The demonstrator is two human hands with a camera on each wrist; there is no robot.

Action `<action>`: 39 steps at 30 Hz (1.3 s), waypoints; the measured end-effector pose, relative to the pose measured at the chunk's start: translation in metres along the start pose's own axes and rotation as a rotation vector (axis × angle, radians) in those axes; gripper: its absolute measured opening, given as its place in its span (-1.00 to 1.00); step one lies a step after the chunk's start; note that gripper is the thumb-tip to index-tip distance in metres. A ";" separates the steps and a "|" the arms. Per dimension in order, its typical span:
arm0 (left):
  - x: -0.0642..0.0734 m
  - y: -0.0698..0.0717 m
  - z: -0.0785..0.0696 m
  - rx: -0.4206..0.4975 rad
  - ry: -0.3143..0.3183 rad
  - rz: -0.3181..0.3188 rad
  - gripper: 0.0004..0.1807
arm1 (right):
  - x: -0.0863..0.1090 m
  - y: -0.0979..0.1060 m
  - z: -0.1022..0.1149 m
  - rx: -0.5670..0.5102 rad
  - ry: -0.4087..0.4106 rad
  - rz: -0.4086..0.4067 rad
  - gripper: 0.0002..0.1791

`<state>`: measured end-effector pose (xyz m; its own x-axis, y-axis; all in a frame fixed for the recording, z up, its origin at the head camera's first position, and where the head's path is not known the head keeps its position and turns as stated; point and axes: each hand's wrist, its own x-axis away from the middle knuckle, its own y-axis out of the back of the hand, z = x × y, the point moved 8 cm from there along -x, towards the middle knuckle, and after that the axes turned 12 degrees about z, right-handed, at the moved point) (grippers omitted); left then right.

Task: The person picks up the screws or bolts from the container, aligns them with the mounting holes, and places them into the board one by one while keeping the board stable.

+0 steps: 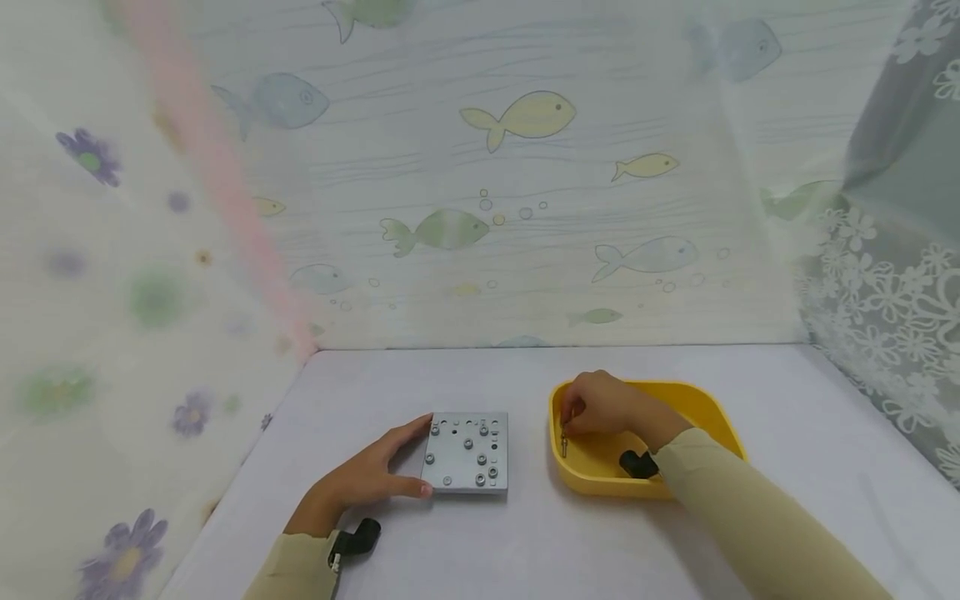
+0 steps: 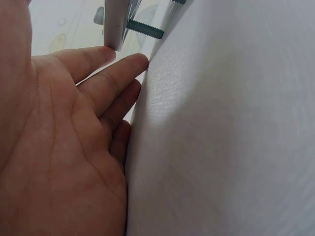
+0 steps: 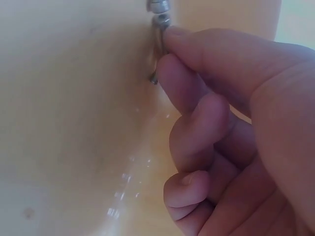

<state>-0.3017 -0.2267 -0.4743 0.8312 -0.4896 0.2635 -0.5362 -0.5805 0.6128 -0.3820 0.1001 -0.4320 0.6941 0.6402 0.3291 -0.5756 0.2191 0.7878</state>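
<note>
A square silver metal plate (image 1: pixel 457 467), with holes and several socket-head screws (image 1: pixel 468 444) in it, sits on the white table. My left hand (image 1: pixel 367 473) is at its left side, fingers fairly straight. The thumb touches the near left corner and a fingertip the far left corner. In the left wrist view a threaded screw shank (image 2: pixel 145 29) sticks out under the plate's raised edge. Inside the yellow tray (image 1: pixel 622 487), my right hand (image 1: pixel 603 406) pinches a small metal screw (image 3: pixel 161 42) between thumb and forefinger, by the tray's left wall. Its fingertips partly hide the screw.
The tray's raised rim surrounds the right hand. White table surface (image 1: pixel 525 550) lies between plate and tray. A fish-print curtain (image 1: pixel 517 250) hangs behind the table, with more cloth at the left and right. Each wrist wears a small black camera (image 1: pixel 360 537).
</note>
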 end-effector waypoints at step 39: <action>0.000 0.000 0.002 -0.009 0.003 -0.008 0.24 | 0.046 0.036 0.046 -0.119 0.086 -0.334 -0.87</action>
<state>-0.3020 -0.2278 -0.4763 0.8357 -0.4830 0.2613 -0.5284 -0.5781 0.6217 -0.3514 0.1035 -0.3648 0.8165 0.5771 0.0145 -0.3728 0.5079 0.7766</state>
